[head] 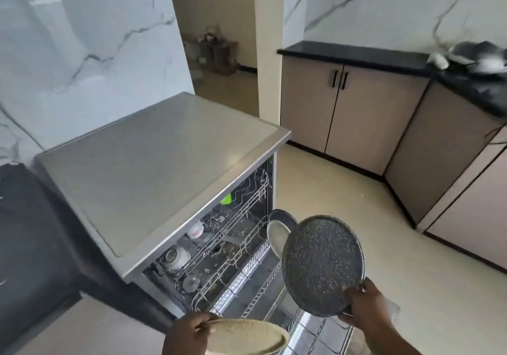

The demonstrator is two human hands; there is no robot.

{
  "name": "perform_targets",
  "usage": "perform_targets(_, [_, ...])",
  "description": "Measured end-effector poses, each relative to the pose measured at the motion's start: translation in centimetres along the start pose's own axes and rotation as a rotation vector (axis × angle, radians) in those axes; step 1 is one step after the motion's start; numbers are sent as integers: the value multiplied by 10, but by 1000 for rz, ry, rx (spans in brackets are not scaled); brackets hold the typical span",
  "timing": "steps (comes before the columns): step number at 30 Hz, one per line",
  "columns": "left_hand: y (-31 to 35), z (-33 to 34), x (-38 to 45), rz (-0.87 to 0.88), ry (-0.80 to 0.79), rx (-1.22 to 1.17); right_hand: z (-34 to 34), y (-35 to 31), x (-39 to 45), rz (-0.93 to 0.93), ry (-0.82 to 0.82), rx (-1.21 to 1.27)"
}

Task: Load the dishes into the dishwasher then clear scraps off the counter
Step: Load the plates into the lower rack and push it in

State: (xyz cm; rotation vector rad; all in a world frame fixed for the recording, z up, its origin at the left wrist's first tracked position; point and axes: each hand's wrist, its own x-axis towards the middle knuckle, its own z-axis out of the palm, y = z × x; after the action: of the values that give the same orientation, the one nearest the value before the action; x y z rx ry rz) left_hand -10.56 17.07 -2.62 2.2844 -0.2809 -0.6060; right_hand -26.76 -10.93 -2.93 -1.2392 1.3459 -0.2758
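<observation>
Two hands each grip one plate: right hand (362,304) a round dark speckled plate (322,264), left hand (189,332) a round beige speckled plate (247,337) at seven o'clock of it, above the open steel dishwasher (164,168).

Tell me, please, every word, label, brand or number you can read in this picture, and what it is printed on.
No text can be read anywhere in this view.
White cup in the dishwasher's upper rack: a red mark, too blurred to read.
Dark speckled plate in the right hand: no lettering.
Beige plate in the left hand: no lettering.
Cabinet doors: no labels.
</observation>
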Motion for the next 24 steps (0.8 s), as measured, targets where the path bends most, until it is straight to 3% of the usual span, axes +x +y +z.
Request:
perform_targets(4, [-5,33,34,151,-73,57,15,25,39,-20,28,-265])
perform_targets(6, [-14,50,62,287,-140,205,23,35,62,-48,6,-383])
perform_targets(11, [-39,92,120,572,-105,217,59,31,114,-197,-43,-615])
perform_targets(18, [-55,128,197,783,-18,195,140,30,213,-295,-74,-826])
perform_targets(24, [-76,143,238,787,-76,196,200,42,272,-341,-87,-946])
